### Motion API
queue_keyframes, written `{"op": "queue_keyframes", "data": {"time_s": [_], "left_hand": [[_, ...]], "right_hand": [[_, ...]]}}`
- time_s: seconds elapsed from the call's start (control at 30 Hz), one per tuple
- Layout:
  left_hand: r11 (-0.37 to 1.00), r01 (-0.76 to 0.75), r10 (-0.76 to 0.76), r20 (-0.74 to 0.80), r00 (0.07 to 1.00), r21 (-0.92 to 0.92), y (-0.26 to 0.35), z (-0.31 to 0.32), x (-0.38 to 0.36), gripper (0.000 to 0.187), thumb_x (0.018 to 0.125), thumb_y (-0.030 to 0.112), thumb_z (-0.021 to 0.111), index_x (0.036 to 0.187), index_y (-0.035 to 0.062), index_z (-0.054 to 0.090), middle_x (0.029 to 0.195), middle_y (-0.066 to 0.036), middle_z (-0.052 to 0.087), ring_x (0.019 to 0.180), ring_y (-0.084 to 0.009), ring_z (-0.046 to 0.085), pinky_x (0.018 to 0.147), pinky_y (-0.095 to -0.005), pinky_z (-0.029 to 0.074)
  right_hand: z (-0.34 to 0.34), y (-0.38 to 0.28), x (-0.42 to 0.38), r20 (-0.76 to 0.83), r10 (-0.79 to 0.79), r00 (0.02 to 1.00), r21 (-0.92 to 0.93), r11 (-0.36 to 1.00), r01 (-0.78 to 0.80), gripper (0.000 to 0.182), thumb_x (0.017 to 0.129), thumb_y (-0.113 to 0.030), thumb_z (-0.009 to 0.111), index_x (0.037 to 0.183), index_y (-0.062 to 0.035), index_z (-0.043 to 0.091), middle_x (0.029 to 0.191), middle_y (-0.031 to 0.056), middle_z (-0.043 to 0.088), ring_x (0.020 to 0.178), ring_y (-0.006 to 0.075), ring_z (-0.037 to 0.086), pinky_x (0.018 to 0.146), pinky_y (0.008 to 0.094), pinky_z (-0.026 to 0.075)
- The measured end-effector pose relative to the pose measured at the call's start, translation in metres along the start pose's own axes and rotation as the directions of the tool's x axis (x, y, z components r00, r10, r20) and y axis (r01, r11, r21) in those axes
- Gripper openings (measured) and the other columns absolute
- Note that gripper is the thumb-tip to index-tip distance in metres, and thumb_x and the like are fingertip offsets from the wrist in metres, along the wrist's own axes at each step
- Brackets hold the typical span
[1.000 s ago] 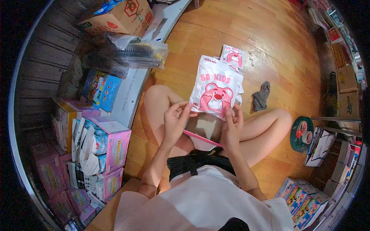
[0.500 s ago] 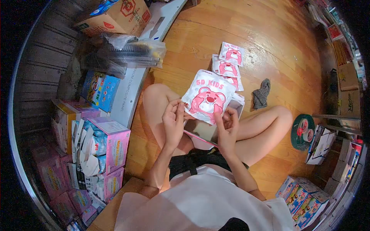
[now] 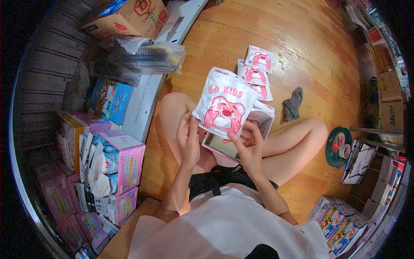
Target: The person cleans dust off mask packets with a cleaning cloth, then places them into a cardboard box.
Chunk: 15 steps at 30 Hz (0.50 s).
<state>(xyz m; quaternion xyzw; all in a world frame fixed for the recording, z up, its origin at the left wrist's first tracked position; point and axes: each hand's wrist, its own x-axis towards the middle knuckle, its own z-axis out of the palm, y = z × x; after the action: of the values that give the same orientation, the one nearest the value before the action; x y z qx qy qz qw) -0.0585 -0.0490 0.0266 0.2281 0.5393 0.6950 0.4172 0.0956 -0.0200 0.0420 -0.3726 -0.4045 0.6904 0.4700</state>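
Both hands pinch the mask packet (image 3: pixel 224 105), left hand (image 3: pixel 188 134) & right hand (image 3: pixel 246 144), over open pink box (image 3: pixel 224 144) on lap; 3 packets (image 3: pixel 258 71), grey rag (image 3: pixel 292 105) on floor beyond

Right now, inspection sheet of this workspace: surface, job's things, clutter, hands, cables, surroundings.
Surface: wooden floor, glossy; the person sits on it cross-legged.
Job's things: white "5D KIDS" mask packet with a pink bear, held above an open pink box in the lap; three like packets lie on the floor beyond.
Clutter: grey rag; tape rolls on the right.
Hands: left hand grips the packet's lower left edge; right hand is at its lower right edge, over the box.
Cables: nothing seen.
Surroundings: pink cartons stacked on the left, blue cartons lower right, cardboard box and bagged items at top left.
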Motion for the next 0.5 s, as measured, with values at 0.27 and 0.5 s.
{"op": "queue_keyframes", "data": {"time_s": [0.27, 0.5], "left_hand": [[0.992, -0.094, 0.088, 0.084, 0.993, 0.079, 0.032, 0.011, 0.009, 0.047, 0.085, 0.003, 0.065, 0.125, -0.0034, 0.044, 0.115, -0.01, 0.057, 0.1, -0.0146, 0.058, 0.088, -0.0271, 0.047], [0.999, -0.041, 0.041, 0.108, 0.993, 0.0, 0.028, -0.008, 0.011, 0.039, 0.083, 0.001, 0.066, 0.119, -0.0041, 0.051, 0.108, -0.008, 0.061, 0.096, -0.0127, 0.059, 0.084, -0.0247, 0.047]], "right_hand": [[0.007, -0.003, 0.0, 0.077, -0.019, 0.997, 0.026, 1.0, 0.017, 0.03, 0.085, 0.005, 0.061, 0.112, 0.0027, 0.05, 0.104, 0.0125, 0.063, 0.095, 0.0167, 0.062, 0.081, 0.0284, 0.054], [0.003, -0.007, 0.001, 0.204, 0.23, 0.952, -0.082, 0.973, -0.218, 0.013, 0.085, 0.001, 0.062, 0.097, 0.0065, 0.061, 0.092, 0.0127, 0.068, 0.079, 0.0142, 0.066, 0.071, 0.0256, 0.054]]}}
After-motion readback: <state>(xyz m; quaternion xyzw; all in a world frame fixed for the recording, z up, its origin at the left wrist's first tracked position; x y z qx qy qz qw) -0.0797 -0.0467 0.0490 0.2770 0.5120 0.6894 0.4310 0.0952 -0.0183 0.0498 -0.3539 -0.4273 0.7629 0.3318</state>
